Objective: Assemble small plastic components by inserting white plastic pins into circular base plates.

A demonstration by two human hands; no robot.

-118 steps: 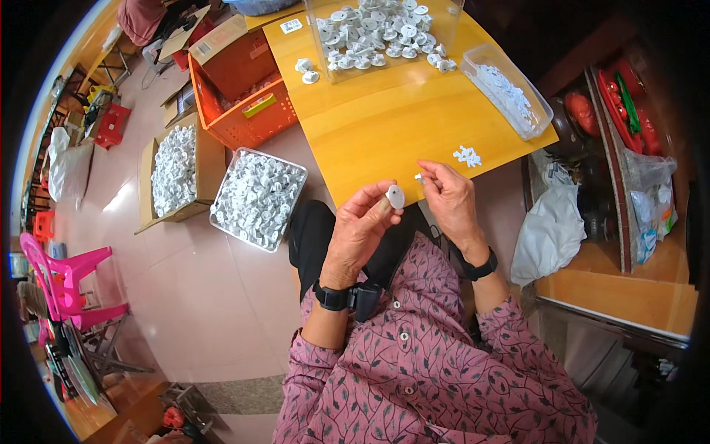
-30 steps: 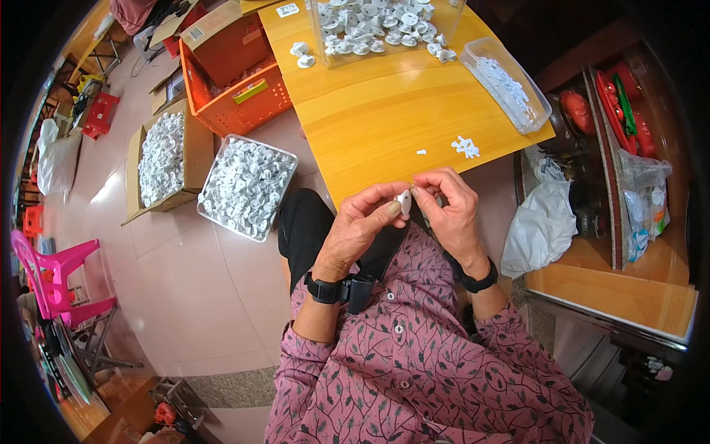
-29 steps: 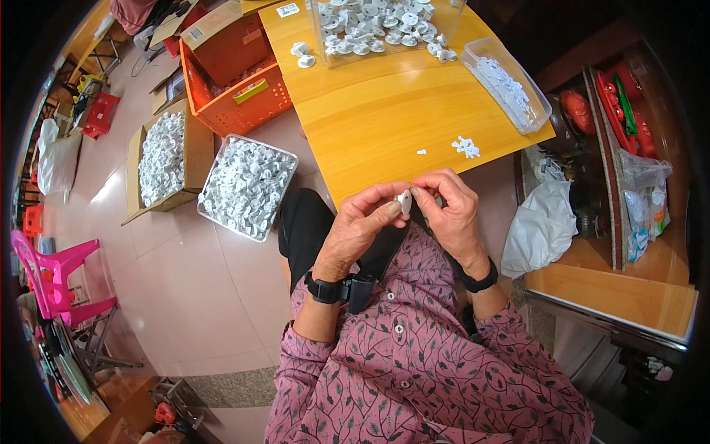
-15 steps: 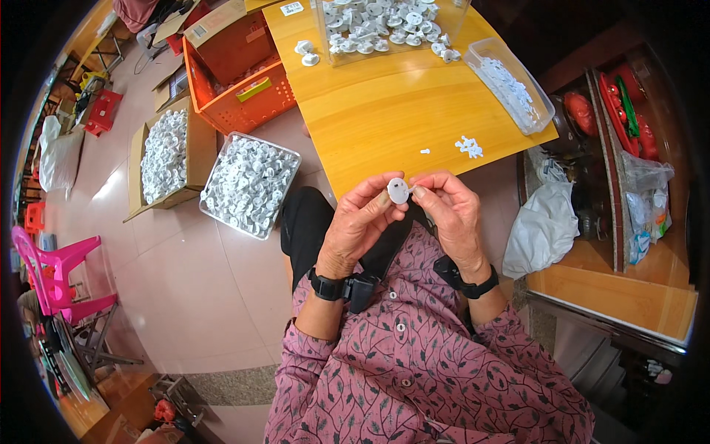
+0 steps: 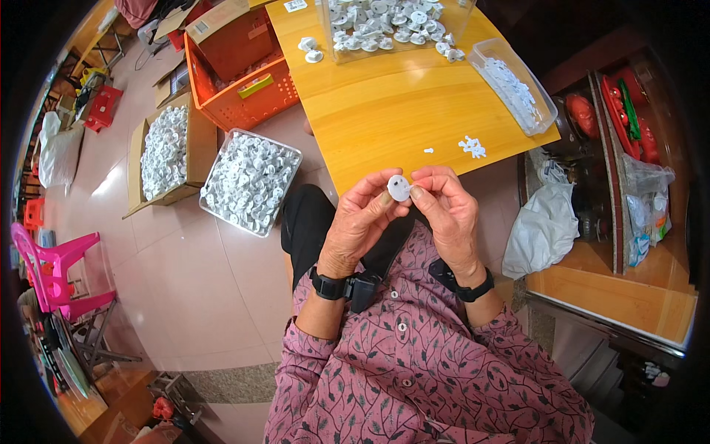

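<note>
Between the thumb and fingers of my left hand (image 5: 361,218) is a round white plastic disc part (image 5: 399,188) with small dark holes. My right hand (image 5: 448,212) is pinched closed at the disc's right edge. Whatever its fingertips hold is mostly hidden; a tiny white piece seemed to show there before. Both hands are over my lap, just off the near edge of the yellow table (image 5: 384,122). On that table, beyond my right hand, lie a small pile of little white plastic pegs (image 5: 472,146) and one loose peg (image 5: 428,151).
At the table's far side stands a clear bin (image 5: 396,44) of white parts, with a clear tray (image 5: 551,117) of small white pieces at right. On the floor at left are a filled clear tub (image 5: 250,182), a cardboard box (image 5: 194,166) and an orange crate (image 5: 259,103).
My right fingertips have come closer to the disc's edge, and the tiny white piece between them now hardly shows. The left hand keeps its hold, and the view has shifted slightly.
</note>
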